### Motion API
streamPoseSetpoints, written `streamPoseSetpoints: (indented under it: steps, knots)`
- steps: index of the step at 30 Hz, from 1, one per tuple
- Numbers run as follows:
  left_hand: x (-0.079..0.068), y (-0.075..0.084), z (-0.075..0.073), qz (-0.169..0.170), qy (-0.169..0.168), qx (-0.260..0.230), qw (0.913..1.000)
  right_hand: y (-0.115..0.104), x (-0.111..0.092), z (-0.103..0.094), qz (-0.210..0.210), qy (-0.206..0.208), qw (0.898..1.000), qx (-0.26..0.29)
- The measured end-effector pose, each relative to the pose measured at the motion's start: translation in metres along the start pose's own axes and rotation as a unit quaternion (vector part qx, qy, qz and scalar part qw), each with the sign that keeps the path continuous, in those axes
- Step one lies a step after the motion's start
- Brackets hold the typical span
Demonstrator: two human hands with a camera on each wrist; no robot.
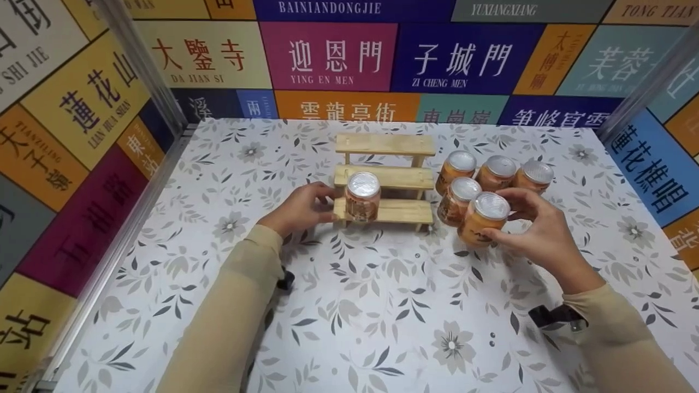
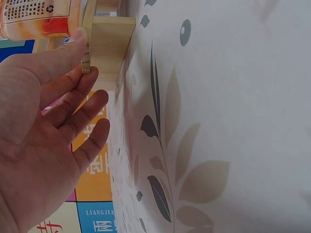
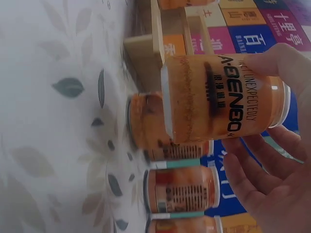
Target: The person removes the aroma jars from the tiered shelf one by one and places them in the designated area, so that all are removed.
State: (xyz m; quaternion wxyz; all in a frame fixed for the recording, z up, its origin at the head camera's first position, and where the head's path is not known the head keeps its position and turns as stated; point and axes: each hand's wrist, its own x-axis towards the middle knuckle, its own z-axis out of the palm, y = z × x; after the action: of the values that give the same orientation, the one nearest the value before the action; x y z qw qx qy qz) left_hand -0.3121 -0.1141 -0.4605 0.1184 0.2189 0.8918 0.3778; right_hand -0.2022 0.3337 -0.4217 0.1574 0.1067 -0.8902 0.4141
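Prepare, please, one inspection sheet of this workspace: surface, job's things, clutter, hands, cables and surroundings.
Surface: white covering, printed with grey leaves and flowers.
Job's things: three-step wooden stand; one lidded jar on its lowest step; four other jars to its right, besides the held jar.
Clutter: nothing seen.
Hands: left hand holds the stand's left end; right hand grips the held jar.
Cables: nothing seen.
Surroundings: colourful lettered panels behind and at both sides.

In the head view, there is room to pass over the white, grey-leafed tabletop (image 1: 377,295) at lower centre, between two beige-sleeved forearms (image 1: 221,311). At centre, a three-tiered pale wooden rack (image 1: 385,144) stands in the way, a round, silver-lidded orange jar (image 1: 363,203) on its lowest tier. Right of centre, five similar jars (image 1: 457,206) block passage just beside the rack.
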Motion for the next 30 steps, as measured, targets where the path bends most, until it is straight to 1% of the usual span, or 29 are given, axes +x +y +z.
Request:
streamPoseSetpoints:
  steps: [8, 15, 20, 25, 30]
  knots:
    - [-0.002, 0.003, -0.003, -0.016, 0.007, -0.009, 0.9998, 0.023, 0.007, -0.016, 0.061, 0.017, 0.998, -0.011]
    - [-0.002, 0.003, -0.002, -0.006, 0.002, 0.005, 1.0000, 0.043, 0.012, -0.016, 0.094, 0.028, 0.994, -0.037]
    - [-0.001, 0.002, -0.001, -0.012, 0.003, 0.004, 0.9999, 0.048, 0.014, -0.015, 0.104, 0.020, 0.993, -0.045]
    - [0.000, 0.001, 0.000, -0.020, 0.000, -0.008, 0.9998, 0.051, 0.017, -0.015, 0.120, 0.008, 0.992, -0.047]
    - [0.000, 0.002, 0.000, -0.014, 0.002, -0.014, 0.9998, 0.054, 0.018, -0.016, 0.132, -0.004, 0.990, -0.053]
